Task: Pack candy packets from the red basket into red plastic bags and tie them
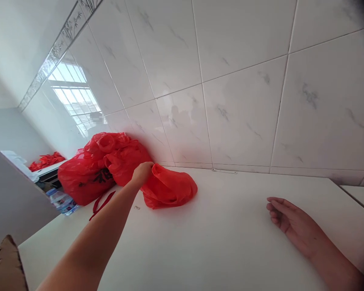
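Observation:
My left hand (143, 173) reaches forward and is closed on the gathered edge of a red bag (171, 190), which lies slumped on the white tabletop (218, 242). Its fingertips are partly hidden by the bag and the hand itself. Just beyond and left of it, full red plastic bags (87, 173) are heaped against the wall, one with black lettering. Off to the right, my right hand (291, 222) hovers over the tabletop, fingers curled in toward the thumb, with nothing visible in them.
A tiled wall (236, 109) rises behind the table. Left of the heap stand a clear plastic bottle (62, 201) and a red strap (101, 204). Torn cardboard (7, 266) juts in at the lower left. A thin metal strip (224, 171) lies by the wall.

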Tool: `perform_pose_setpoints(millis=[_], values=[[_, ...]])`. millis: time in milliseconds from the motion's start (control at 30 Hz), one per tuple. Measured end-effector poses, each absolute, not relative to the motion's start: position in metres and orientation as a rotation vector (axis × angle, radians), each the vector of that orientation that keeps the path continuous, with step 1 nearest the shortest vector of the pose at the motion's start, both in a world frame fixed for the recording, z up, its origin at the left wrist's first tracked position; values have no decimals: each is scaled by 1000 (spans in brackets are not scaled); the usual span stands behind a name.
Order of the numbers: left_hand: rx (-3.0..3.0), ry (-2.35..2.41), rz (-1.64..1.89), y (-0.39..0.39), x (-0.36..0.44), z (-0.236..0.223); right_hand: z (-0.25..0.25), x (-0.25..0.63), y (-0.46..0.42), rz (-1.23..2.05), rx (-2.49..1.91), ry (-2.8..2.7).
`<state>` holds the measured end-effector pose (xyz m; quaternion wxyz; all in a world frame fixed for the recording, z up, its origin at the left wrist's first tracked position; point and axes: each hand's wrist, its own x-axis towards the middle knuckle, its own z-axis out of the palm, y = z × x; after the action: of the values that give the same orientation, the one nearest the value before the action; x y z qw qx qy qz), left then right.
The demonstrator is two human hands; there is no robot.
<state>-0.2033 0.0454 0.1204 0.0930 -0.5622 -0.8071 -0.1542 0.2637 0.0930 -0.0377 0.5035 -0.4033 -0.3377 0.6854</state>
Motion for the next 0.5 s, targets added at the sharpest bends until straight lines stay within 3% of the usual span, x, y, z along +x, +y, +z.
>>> perform_pose_setpoints(millis=[333,500], values=[[-1876,-2360,-913,32,-201,165,-34,262,92,1653,-1010,-791],[-1895,-2457,-1313,31,-187,167,-40,261,92,1594,-1049,-894]])
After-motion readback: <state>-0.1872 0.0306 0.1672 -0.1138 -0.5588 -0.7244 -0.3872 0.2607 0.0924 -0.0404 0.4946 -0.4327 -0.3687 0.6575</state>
